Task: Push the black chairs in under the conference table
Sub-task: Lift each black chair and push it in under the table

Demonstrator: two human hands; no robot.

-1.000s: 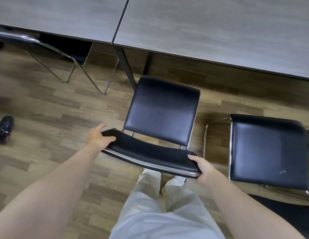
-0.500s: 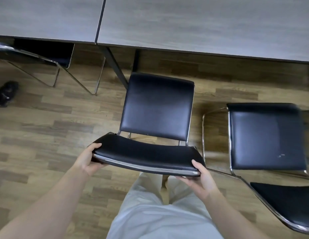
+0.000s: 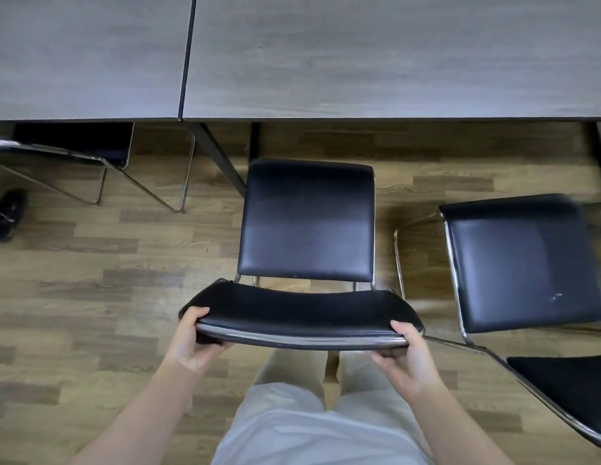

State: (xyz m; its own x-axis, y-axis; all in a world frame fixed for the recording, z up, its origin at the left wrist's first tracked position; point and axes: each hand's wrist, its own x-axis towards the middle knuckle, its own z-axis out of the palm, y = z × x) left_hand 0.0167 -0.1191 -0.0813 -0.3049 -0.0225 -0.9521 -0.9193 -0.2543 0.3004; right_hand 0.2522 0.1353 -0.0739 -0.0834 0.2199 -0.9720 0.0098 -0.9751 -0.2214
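Note:
A black chair [image 3: 307, 223] with a chrome frame stands right in front of me, its seat pointing at the grey conference table [image 3: 359, 62]. My left hand [image 3: 192, 340] grips the left end of its backrest top, and my right hand [image 3: 408, 357] grips the right end. The seat's front edge lies a short way before the table's edge, beside a dark table leg [image 3: 222, 159]. A second black chair [image 3: 524, 263] stands to the right, out from the table. A third black chair [image 3: 74, 146] at the left has its seat partly under the table.
The floor is wood-look planks [image 3: 91, 280]. A black shoe [image 3: 7, 214] lies at the far left edge. My light trousers [image 3: 309, 424] fill the bottom centre. The right chair's backrest [image 3: 574, 387] juts toward me at the lower right.
The chair in my hands has squared up to the table and sits closer to its edge. My fingers have curled further under the backrest. The view has shifted right.

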